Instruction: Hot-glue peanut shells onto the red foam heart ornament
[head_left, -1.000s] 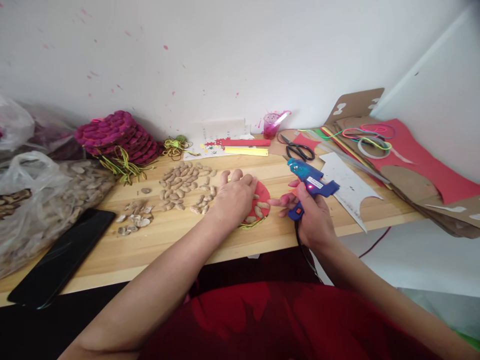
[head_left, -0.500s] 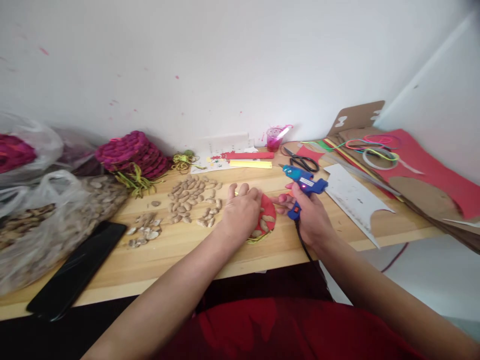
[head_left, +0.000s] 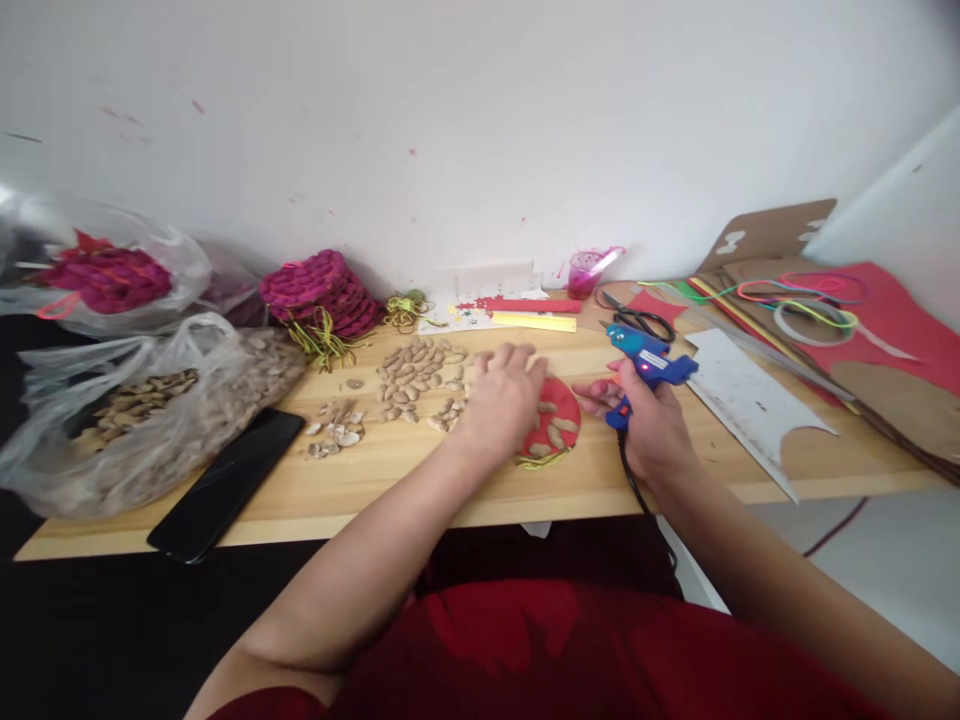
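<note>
My right hand (head_left: 654, 425) is wrapped round the handle of a blue glue gun (head_left: 646, 358), whose nozzle points left and whose black cord hangs down. A round red disc (head_left: 564, 398) with several peanuts on it lies on the table, yellow-green cord at its near edge. Above the disc's left side is my left hand (head_left: 501, 398), palm down, fingers a little apart, covering part of it; I see nothing held in it. Loose peanuts (head_left: 411, 375) are spread just left of that hand.
Broken shells (head_left: 334, 430), a black phone (head_left: 227, 485) and a plastic bag of peanuts (head_left: 150, 440) are on the left. Purple braided pieces (head_left: 319, 290) stand behind. Scissors (head_left: 639, 318), a white card (head_left: 754, 400) and red sheets (head_left: 892, 310) lie right.
My view has turned left, so the scene sits further right. My left hand has lifted and shifted slightly off the disc, uncovering more of it. The glue gun stays in my right hand.
</note>
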